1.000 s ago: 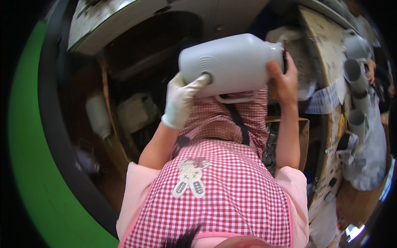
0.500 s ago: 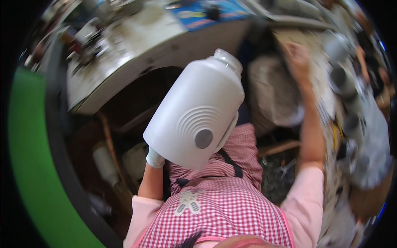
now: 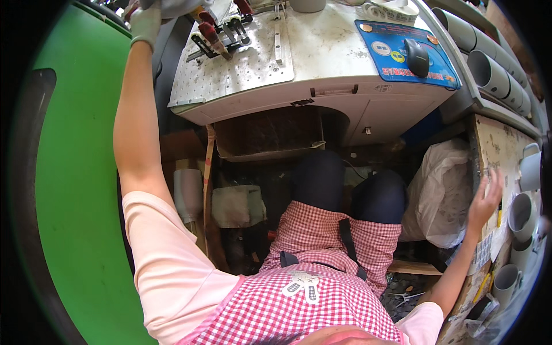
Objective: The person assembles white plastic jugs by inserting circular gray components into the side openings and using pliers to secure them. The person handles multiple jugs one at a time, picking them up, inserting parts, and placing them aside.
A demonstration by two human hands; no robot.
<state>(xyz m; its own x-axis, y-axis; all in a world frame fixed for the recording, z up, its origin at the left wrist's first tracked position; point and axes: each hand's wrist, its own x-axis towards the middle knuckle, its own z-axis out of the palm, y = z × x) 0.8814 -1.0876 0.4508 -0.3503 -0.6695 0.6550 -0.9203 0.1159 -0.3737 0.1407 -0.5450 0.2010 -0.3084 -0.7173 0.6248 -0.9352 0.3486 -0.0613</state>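
My left hand, in a pale glove, reaches to the far left at the upper edge of the picture. Its fingers are mostly hidden or cut off there. Right beside it shows part of a smooth grey rounded thing, too cropped to name surely. Below and right of the hand, a fixture with red-handled clamps stands on a perforated metal plate. My right hand is bare and holds nothing. Its fingers are apart over the worn board at the right, near several grey mugs.
A white worktable carries a blue mouse pad and a black mouse. Grey cylinders lie at the upper right. A filled plastic bag stands beside my knees. A green panel borders the left side.
The light grey jug body, in front of me with my left hand under it, has left the middle. My left arm has swung far forward and left. My right hand has moved right and nearer.
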